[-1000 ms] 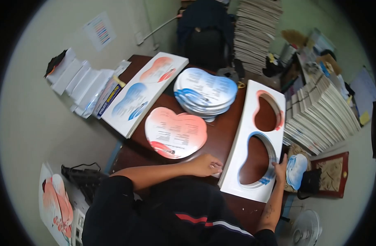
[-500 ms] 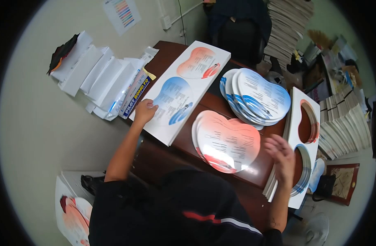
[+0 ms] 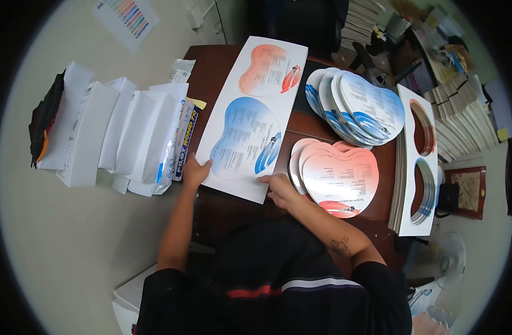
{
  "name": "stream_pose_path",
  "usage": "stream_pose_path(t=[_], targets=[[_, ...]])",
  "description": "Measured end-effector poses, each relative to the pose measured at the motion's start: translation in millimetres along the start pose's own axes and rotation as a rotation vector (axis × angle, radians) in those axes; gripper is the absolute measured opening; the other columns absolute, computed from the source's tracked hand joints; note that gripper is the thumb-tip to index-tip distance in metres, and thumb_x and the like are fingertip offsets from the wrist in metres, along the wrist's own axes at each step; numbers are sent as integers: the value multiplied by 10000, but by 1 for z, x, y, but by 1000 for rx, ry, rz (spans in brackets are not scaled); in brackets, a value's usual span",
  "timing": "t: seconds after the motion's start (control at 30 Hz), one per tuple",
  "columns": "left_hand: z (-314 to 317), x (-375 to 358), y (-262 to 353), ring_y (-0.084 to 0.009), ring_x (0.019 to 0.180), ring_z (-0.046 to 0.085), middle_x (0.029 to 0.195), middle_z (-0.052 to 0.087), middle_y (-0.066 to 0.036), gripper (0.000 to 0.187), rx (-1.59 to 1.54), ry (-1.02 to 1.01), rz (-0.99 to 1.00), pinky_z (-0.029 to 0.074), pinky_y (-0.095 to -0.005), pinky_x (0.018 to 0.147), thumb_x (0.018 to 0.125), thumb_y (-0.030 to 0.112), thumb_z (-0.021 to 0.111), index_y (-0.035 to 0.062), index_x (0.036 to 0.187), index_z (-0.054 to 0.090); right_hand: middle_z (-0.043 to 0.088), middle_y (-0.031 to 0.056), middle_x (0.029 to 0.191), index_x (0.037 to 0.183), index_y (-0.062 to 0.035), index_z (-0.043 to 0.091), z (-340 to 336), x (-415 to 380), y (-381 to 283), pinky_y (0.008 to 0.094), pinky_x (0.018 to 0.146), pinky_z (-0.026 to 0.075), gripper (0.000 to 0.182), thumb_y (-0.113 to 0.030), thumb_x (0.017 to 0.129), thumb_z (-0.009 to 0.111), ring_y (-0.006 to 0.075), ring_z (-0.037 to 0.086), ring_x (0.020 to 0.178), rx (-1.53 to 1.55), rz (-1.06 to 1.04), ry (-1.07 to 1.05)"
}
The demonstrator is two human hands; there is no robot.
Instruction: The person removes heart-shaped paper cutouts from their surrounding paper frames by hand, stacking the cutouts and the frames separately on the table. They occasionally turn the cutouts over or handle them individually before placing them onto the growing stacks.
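Note:
A long white printed board (image 3: 211, 159) lies slanted on the brown desk, bearing one red and one blue rounded shape. My left hand (image 3: 196, 171) grips its near left corner, thumb on top. At the near right edge, my right hand (image 3: 279, 188) holds the board with the index finger extended along it and the other fingers curled. Right of that hand is a pile of red rounded cutouts (image 3: 339, 176). Behind them sits a pile of blue rounded cutouts (image 3: 373, 106). White boards with cut-out holes (image 3: 404, 167) are stacked at the desk's right side.
White paper packs (image 3: 138, 128) stand along the desk's left edge by the wall. A black chair (image 3: 300, 25) is behind the desk. Stacked papers (image 3: 462, 123) and a framed picture (image 3: 469, 187) are on the right. A fan (image 3: 450, 259) stands at the lower right.
My right hand has moved left from beside the red cutouts to the board's near right edge. My left hand remains on the board. The camera view has shifted and turned.

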State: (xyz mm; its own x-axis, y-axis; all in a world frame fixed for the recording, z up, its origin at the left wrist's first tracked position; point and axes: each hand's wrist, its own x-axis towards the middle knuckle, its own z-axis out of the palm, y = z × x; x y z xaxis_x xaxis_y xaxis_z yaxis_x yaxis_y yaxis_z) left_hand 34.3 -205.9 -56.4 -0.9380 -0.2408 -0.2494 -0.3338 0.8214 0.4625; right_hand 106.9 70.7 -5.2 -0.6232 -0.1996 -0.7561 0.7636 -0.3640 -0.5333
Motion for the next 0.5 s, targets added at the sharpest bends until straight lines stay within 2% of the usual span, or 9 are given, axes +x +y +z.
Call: stream_pose_path(t=[0.03,0.13,0.27,0.3,0.4,0.43,0.5], targets=[[-2,-1,3,-434,1198,544,1238,562,-343,854,-4,-10,0,433,-426,1025,732,376,764,-132,1331,430,499,215,1305,1232,86,482,7,-3,-1,565,1125,165,465,-72,833,659,334,414,1293,-6,-8,-5],[0,2,6,-426,1154,577,1198,599,-315,803,-14,66,9,458,-429,989,723,369,769,-99,1306,476,651,219,1057,1085,123,611,18,4,8,429,824,532,293,1,820,634,318,646,961,12,-83,141],[-14,4,22,-410,1112,604,1160,628,-287,715,-16,-42,-56,477,-432,954,712,359,777,-61,1244,549,630,232,1089,1131,140,571,17,6,0,448,818,542,346,13,813,619,328,643,976,5,-12,125],[-19,-1,30,-410,1063,627,1100,656,-273,647,-19,0,-51,491,-441,921,706,352,778,-52,1175,589,624,237,1093,1139,142,563,19,8,-2,453,809,547,363,12,806,619,334,642,977,-4,-1,131],[-6,4,13,-412,1023,641,1060,670,-265,612,61,149,56,496,-450,902,700,349,779,-41,1139,604,624,239,1087,1140,140,562,20,-1,-7,439,810,542,383,3,790,635,330,639,986,-38,8,118],[-12,4,14,-411,1036,637,1085,663,-267,641,17,18,34,494,-448,910,693,354,779,-25,1176,596,626,239,1083,1137,140,564,19,3,-4,434,802,541,386,0,786,640,328,640,983,-38,12,99],[-21,-1,23,-412,1059,627,1112,654,-269,676,6,-21,17,489,-446,922,690,354,780,-17,1218,577,629,240,1075,1131,141,569,5,16,6,424,786,541,392,-6,776,650,323,643,976,-31,-7,96]])
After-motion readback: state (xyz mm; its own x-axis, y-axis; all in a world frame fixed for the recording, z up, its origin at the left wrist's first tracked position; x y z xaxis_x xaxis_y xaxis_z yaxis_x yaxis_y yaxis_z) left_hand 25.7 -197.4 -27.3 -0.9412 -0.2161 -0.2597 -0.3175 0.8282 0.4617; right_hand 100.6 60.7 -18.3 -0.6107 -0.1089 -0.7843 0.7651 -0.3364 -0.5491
